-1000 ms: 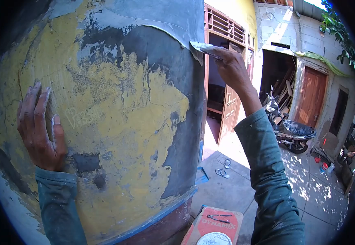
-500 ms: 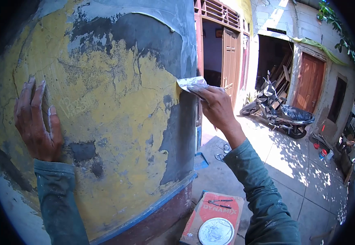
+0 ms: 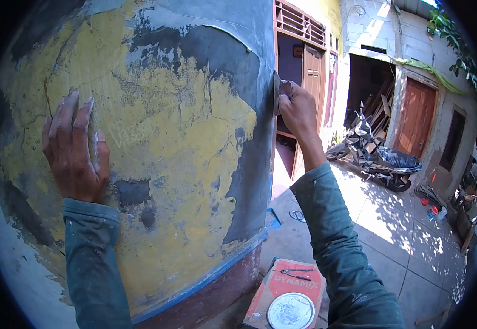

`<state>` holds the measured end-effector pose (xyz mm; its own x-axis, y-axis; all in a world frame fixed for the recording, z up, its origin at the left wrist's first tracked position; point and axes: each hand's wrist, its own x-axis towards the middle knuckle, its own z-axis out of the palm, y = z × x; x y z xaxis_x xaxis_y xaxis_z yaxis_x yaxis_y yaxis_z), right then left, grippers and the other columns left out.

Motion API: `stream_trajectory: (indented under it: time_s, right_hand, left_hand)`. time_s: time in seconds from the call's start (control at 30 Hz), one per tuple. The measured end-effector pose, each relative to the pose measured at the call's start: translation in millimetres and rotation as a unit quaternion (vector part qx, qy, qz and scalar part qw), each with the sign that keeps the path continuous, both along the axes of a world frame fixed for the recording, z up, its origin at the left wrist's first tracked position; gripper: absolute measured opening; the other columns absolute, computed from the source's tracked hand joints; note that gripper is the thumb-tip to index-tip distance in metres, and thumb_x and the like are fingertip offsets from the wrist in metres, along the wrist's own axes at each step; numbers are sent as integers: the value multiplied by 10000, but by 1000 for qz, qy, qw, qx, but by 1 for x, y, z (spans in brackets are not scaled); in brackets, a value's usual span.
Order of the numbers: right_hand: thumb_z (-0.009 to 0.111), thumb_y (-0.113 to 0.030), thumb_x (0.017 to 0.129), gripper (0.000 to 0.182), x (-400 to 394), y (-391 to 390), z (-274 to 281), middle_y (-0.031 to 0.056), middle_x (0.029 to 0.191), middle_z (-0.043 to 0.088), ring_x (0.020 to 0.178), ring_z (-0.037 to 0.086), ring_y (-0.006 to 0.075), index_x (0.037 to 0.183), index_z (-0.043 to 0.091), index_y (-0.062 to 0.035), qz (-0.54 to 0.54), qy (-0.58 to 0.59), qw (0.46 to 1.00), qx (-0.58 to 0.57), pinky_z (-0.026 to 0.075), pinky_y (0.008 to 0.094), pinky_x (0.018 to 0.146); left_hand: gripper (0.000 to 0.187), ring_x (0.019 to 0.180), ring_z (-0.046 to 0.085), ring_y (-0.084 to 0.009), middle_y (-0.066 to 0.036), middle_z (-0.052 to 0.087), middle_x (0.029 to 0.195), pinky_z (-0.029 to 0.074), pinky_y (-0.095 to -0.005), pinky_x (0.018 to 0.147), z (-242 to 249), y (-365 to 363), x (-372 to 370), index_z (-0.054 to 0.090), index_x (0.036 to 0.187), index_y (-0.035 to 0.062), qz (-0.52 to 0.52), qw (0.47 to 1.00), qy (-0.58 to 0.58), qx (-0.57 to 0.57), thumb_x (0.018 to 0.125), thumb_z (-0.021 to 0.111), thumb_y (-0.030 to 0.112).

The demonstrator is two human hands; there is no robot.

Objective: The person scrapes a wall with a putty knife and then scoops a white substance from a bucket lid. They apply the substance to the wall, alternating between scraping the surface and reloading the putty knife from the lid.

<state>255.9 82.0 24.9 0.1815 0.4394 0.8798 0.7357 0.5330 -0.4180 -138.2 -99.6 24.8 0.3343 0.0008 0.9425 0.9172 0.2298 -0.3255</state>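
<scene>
My left hand (image 3: 78,159) lies on the patchy yellow wall (image 3: 178,148), its fingers stretched out and holding nothing. At the wall's right corner, my right hand (image 3: 300,109) is closed round a putty knife (image 3: 277,94). The knife's blade stands nearly edge-on to me against the grey-plastered corner, and my fingers hide most of its handle. Grey filler (image 3: 249,181) covers the corner strip below the knife. A thin ridge of pale putty (image 3: 233,37) runs across the grey area higher up.
Below stands a red Dynamix box (image 3: 271,279) bearing pliers (image 3: 296,273) and a round, white-smeared lid (image 3: 290,311). A blue dustpan (image 3: 272,219) and sandals (image 3: 297,216) are on the ground by the corner. Farther right, a motorbike (image 3: 378,159) is parked before a wooden door (image 3: 415,118).
My right hand has moved up and turned, bringing the putty knife upright against the corner. White putty seen on its blade before is no longer visible. My left hand stays on the wall.
</scene>
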Motion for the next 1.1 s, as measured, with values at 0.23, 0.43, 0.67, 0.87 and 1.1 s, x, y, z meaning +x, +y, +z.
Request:
stream_trajectory:
  time_s: [0.23,0.43,0.67,0.87,1.1]
  right_hand:
    - [626,-83,848,196,-65,-31,-47,151,915,698,815,706,369,1023,710,-63,-89,-153,980,88,566,477,702]
    - [629,-106,873,197,-16,-45,-42,190,859,708,807,701,392,1051,697,-57,36,-27,993,112,542,500,706]
    - [571,-113,896,146,-34,2,6,215,901,714,818,703,416,999,653,-50,-96,-76,988,93,561,508,732]
    - [638,-58,839,353,-31,-49,-41,153,900,719,814,713,359,1190,673,-81,8,-124,983,136,553,490,705]
    - [579,-92,905,114,-55,4,-4,151,837,693,783,715,337,973,640,-24,-146,-127,968,162,567,457,669]
  left_hand:
    - [569,1429,449,-249,-65,517,1508,270,-467,1251,0,2,0,549,1443,174,-5,1000,-1,5,877,607,186]
    - [575,1442,436,-254,-65,511,1513,260,-479,1257,-1,2,-2,545,1445,174,-9,1000,-2,3,875,611,190]
    - [581,1457,418,-256,-81,486,1542,254,-464,1254,-1,2,-1,529,1472,155,-7,1000,1,-3,894,584,136]
    - [584,1454,420,-254,-75,486,1538,249,-474,1261,1,3,0,533,1464,170,2,1000,-3,-1,882,589,148]
    - [598,1454,422,-260,-72,482,1540,252,-484,1262,0,3,1,529,1472,185,4,1000,3,4,878,593,163]
